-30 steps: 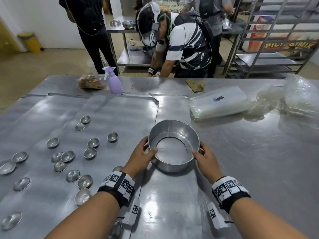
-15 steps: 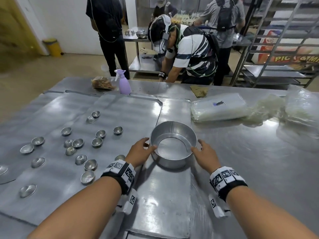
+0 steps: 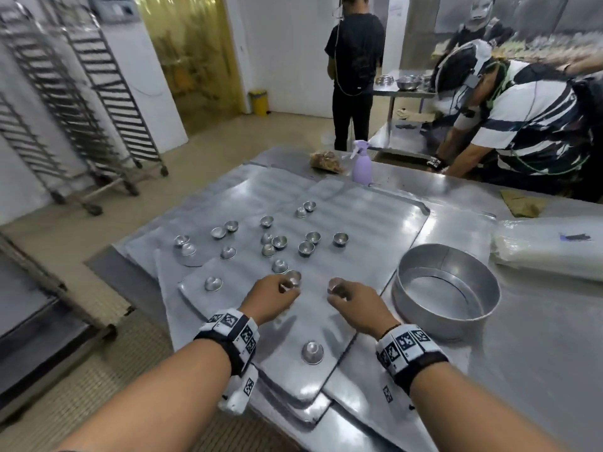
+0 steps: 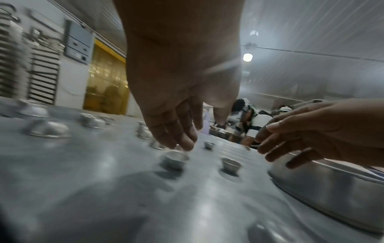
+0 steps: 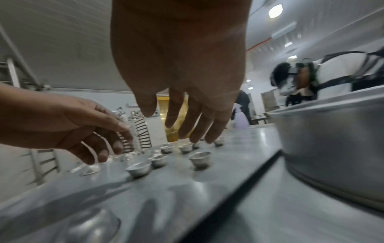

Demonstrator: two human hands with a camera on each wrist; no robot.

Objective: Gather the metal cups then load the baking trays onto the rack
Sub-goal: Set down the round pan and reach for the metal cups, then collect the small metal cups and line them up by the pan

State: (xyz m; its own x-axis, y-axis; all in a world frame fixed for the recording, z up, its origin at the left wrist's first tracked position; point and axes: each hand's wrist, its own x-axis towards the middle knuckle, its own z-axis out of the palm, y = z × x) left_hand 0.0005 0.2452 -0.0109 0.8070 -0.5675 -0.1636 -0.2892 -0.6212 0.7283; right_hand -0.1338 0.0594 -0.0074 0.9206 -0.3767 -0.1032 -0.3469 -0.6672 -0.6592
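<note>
Two hands: left hand (image 3: 272, 296) and right hand (image 3: 354, 300) hover low over the baking trays (image 3: 375, 223), side by side, fingers loosely spread and pointing down — neither holds anything.
Nearest cups: one cup (image 3: 292, 278) sits just past the left fingertips (image 4: 182, 141), another cup (image 3: 336, 284) just past the right fingertips; both stand upright on the tray. In the wrist views a gap shows under the fingers, so contact looks not yet made.
Likely reason: each hand is lined up on its own cup, probably to pick two at once.
Other cups: scattered cups (image 3: 306, 247) lie further out beyond both hands, some upright, some upside down; one upside-down cup (image 3: 312, 352) lies between the wrists, nearer the body.
Round tin (image 3: 447, 290): just right of the right hand, open side up, likely the place for gathered cups — it looks empty.
Racks (image 3: 81, 102): well apart, far to the left of the left hand, on the floor.
Trays: several overlap under the cups; how many cannot be told.
Hard to make out: both wrist views are blurred; the exact cup count is unclear.
</note>
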